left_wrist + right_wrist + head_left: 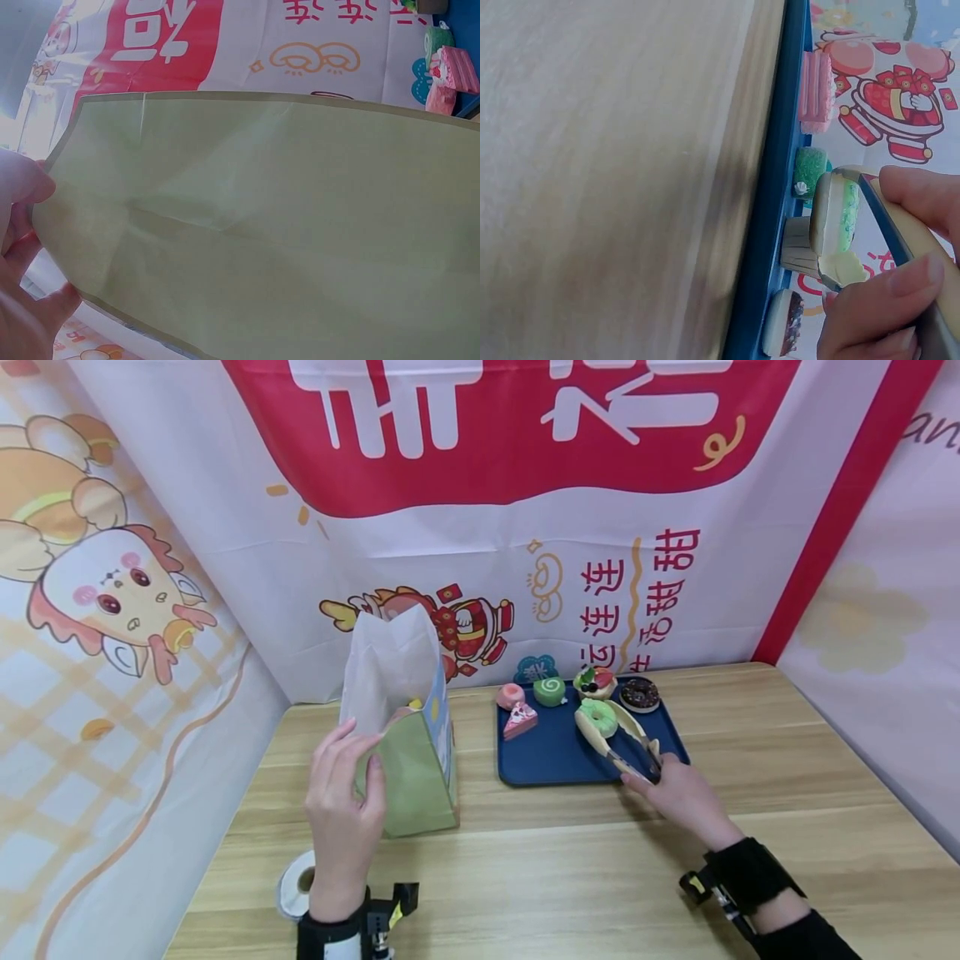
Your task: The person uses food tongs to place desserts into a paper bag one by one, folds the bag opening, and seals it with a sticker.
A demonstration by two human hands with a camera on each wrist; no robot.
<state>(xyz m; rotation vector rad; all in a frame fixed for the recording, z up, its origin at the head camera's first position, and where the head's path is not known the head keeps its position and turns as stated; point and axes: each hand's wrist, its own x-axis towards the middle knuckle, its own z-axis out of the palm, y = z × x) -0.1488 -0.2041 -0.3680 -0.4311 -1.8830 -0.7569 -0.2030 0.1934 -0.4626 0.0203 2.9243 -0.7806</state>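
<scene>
Wood-grain table (555, 877) — green bag (408, 777) at 10 o'clock, blue tray (551, 766) at 1 o'clock, white roll (289, 888) at 8.

doughnut (596, 710): green | tongs (592, 735): cream | tray (551, 753): navy | bag (411, 777): green front | swirl cake (550, 692): green, white

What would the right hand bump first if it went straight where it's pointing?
The right hand, with its tongs and green donut, would probably meet the fruit-topped tart first, but height is unclear, so they might pass over it.
</scene>
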